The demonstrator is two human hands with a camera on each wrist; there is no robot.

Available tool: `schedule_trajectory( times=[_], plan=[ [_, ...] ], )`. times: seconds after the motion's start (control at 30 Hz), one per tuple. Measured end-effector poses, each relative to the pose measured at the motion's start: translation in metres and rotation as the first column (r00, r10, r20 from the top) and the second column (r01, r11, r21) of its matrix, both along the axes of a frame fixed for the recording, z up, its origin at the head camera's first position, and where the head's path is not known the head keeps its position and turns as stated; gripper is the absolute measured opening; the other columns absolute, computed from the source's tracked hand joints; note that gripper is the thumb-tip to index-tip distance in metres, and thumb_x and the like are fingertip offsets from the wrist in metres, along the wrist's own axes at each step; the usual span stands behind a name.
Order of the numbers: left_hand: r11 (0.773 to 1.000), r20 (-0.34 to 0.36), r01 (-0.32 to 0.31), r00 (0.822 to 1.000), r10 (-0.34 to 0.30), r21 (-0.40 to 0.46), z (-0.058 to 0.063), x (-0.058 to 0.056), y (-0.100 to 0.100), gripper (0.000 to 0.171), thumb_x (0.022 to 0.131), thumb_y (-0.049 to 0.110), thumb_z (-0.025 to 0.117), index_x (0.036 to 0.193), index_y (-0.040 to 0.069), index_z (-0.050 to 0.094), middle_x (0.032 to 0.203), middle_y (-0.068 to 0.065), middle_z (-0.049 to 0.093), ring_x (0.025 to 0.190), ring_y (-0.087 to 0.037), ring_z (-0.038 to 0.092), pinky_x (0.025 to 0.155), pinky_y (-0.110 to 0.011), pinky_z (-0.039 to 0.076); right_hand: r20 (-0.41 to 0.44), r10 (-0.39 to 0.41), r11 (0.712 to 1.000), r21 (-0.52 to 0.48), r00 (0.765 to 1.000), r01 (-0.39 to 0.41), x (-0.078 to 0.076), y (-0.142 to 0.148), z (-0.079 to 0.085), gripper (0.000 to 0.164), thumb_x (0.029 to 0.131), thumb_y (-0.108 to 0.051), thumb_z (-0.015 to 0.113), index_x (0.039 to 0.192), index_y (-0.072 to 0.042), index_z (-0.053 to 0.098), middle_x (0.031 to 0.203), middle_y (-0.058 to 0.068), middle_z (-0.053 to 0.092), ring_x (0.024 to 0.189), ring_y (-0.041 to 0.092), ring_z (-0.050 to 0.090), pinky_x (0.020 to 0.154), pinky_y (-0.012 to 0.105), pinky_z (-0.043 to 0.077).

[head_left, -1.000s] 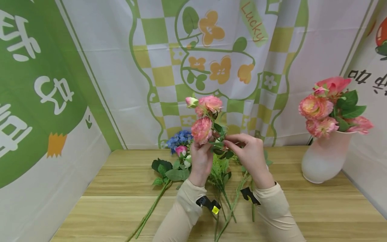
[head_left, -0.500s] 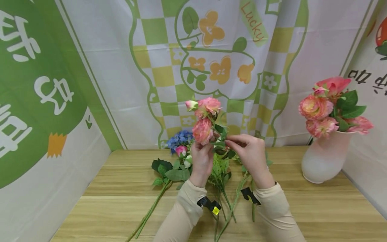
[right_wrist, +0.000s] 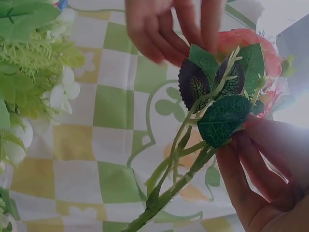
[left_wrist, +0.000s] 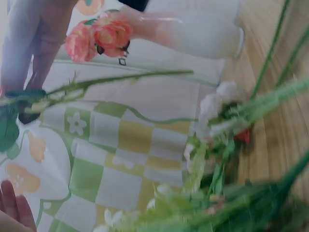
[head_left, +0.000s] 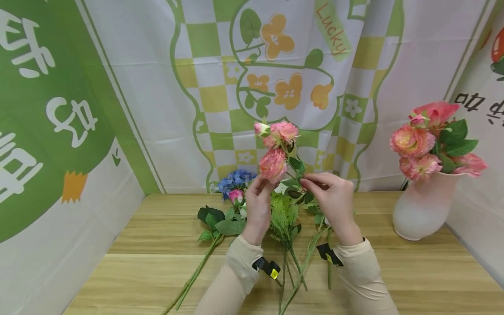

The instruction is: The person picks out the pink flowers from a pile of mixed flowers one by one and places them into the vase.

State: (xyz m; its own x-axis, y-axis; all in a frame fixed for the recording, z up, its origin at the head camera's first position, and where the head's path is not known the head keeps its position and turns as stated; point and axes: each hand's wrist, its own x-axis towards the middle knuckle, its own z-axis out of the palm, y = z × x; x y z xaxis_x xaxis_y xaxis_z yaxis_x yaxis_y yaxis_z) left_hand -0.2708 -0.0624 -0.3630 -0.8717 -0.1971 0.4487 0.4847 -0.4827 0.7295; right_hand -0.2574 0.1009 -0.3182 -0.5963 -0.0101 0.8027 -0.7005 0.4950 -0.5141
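Note:
A branching stem of pink flowers (head_left: pixel 273 165), with two full blooms, a pale bud and dark green leaves, is held up over the table. My right hand (head_left: pixel 337 202) pinches its stem among the leaves; the right wrist view shows the thumb and fingers meeting behind a leaf (right_wrist: pixel 224 120). My left hand (head_left: pixel 257 213) is just below the lower bloom, fingers loosely bent. In the left wrist view the left fingertips (left_wrist: pixel 17 208) appear apart from the stem (left_wrist: pixel 125 77), whose bare lower end points toward the vase.
A pink-and-white vase (head_left: pixel 423 210) with several pink flowers stands at the right. Under my hands lie blue flowers (head_left: pixel 236 181), a pink bud (head_left: pixel 236 195), green sprays (head_left: pixel 285 214) and crossing stems on the wooden table (head_left: pixel 130 271). A printed curtain hangs behind.
The pink flower stem and my right hand have shifted slightly to the right. My left hand has come away from the stem, leaving a gap.

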Motion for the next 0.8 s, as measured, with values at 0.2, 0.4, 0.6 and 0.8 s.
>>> schedule_trajectory(
  times=[0.2,0.4,0.6,0.8],
  plan=[
    [0.977,0.031,-0.103,0.993,0.111,-0.184,-0.008,0.002,-0.020,0.025,0.094,0.021,0.060,0.111,0.003,0.064,0.109,-0.016,0.063,0.098,-0.019,0.062,0.094,-0.036,0.049,-0.023,0.011,0.997,-0.071,1.000,-0.012,-0.001,0.008,0.003,0.008,0.078,-0.006,0.076,0.085,-0.003,0.077,0.081,0.011,0.074,0.065,0.006,0.069,0.062,0.009,0.052],
    [0.907,0.014,-0.188,0.978,0.208,-0.378,-0.017,0.002,-0.039,0.031,0.095,0.023,0.058,0.115,0.001,0.064,0.117,-0.023,0.058,0.105,-0.030,0.056,0.092,-0.039,0.048,-0.029,-0.005,0.993,-0.117,1.000,0.002,-0.001,0.015,0.007,0.007,0.079,-0.002,0.074,0.086,-0.003,0.077,0.081,0.014,0.073,0.066,-0.001,0.067,0.062,0.008,0.051],
    [0.854,0.014,-0.228,0.964,0.265,-0.468,-0.013,0.012,-0.055,0.026,0.095,0.014,0.057,0.114,-0.002,0.064,0.115,-0.022,0.059,0.099,-0.021,0.056,0.087,-0.030,0.047,-0.051,-0.097,0.990,-0.103,0.994,0.092,-0.003,0.024,0.007,0.006,0.079,-0.008,0.076,0.083,-0.005,0.078,0.078,0.011,0.074,0.065,-0.013,0.060,0.061,0.004,0.048],
    [0.775,0.032,-0.246,0.946,0.324,-0.583,0.000,0.031,-0.067,0.026,0.096,0.013,0.055,0.116,-0.002,0.063,0.115,-0.021,0.058,0.104,-0.028,0.054,0.093,-0.041,0.043,-0.061,-0.133,0.985,-0.117,0.989,0.125,-0.005,0.032,0.009,0.009,0.078,-0.010,0.077,0.083,-0.003,0.077,0.076,0.013,0.073,0.065,-0.019,0.056,0.062,0.002,0.047]
  ],
)
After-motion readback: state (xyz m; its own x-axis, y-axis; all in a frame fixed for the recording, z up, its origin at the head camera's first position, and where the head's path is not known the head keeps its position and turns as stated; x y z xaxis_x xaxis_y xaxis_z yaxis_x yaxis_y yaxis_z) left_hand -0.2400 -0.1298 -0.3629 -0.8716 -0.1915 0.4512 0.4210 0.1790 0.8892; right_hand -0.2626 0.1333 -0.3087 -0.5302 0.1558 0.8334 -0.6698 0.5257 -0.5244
